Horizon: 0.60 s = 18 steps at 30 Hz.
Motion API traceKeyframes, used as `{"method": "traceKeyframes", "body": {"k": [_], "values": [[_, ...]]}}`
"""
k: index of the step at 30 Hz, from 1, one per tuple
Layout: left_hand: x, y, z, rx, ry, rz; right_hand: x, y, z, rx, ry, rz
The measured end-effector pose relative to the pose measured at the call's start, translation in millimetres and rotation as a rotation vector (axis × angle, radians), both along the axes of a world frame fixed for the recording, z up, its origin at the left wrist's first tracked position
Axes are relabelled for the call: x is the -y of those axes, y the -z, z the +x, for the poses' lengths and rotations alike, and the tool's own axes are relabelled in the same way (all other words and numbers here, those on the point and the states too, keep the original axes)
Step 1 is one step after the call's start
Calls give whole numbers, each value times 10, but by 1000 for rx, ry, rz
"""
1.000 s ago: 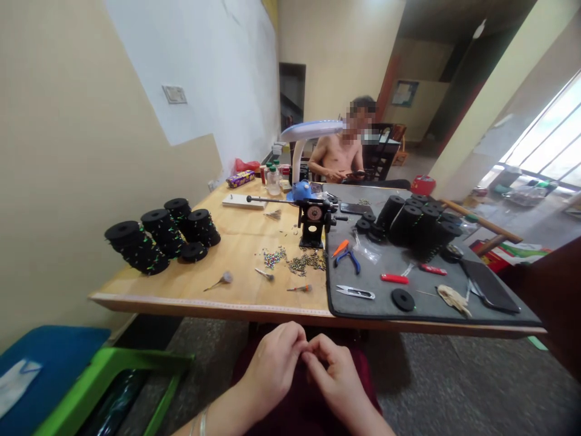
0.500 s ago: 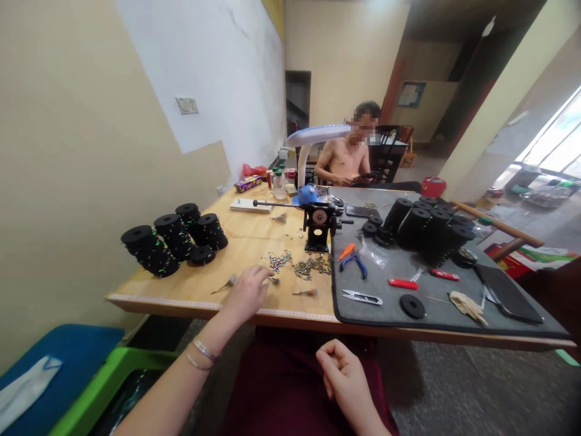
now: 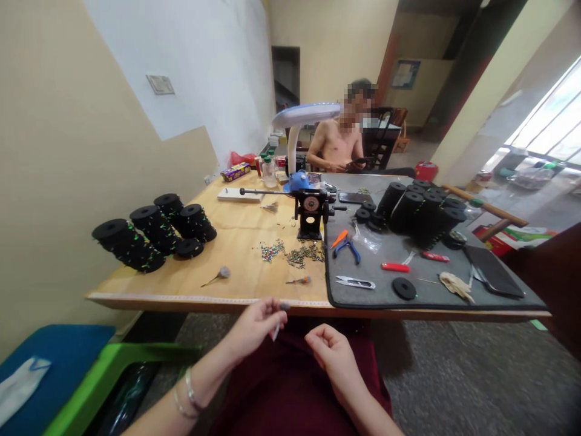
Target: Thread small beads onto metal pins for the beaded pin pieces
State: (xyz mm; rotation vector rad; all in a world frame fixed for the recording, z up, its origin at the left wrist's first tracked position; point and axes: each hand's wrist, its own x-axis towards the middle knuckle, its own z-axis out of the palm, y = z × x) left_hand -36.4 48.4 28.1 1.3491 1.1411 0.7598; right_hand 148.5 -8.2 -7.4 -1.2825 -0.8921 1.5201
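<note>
My left hand [image 3: 261,327] is in front of the table edge, above my lap, its fingers closed on a small slender piece [image 3: 276,330] with a grey end and a pale tip. To its right, my right hand [image 3: 333,357] is closed, thumb against fingers; whatever it may hold is too small or hidden. A similar grey-headed piece with a thin stem [image 3: 222,273] lies on the wood near the edge. Right of that is an orange-ended small piece [image 3: 298,280]. Behind are piles of coloured beads [image 3: 272,251] and small metallic parts [image 3: 303,254].
A black hand-cranked winder [image 3: 311,212] stands mid-table before a lamp [image 3: 299,115]. Black foam spools [image 3: 147,227] stack at left, more [image 3: 413,209] at right. On the grey mat [image 3: 340,242] lie pliers [image 3: 348,249], thread snips [image 3: 355,283] and a red-handled tool [image 3: 394,267]. Someone [image 3: 338,142] sits beyond.
My left hand has come back from the tabletop to above my lap, bringing one grey-ended piece that lay there. My right hand stays closed in nearly the same place. The view has shifted slightly.
</note>
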Motion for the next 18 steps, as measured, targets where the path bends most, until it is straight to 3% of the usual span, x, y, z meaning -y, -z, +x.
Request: {"method": "traceKeyframes", "body": {"k": [3, 6, 10, 18], "values": [[340, 161, 201, 285, -49, -322, 5, 35, -33, -27, -26, -20], [467, 298, 289, 382, -93, -416, 1, 79, -45, -14, -55, -13], [457, 369, 289, 363, -87, -386, -10, 99, -39, 12, -65, -8], [476, 347, 319, 191, -76, -213, -12, 72, -69, 125, -31, 27]]}}
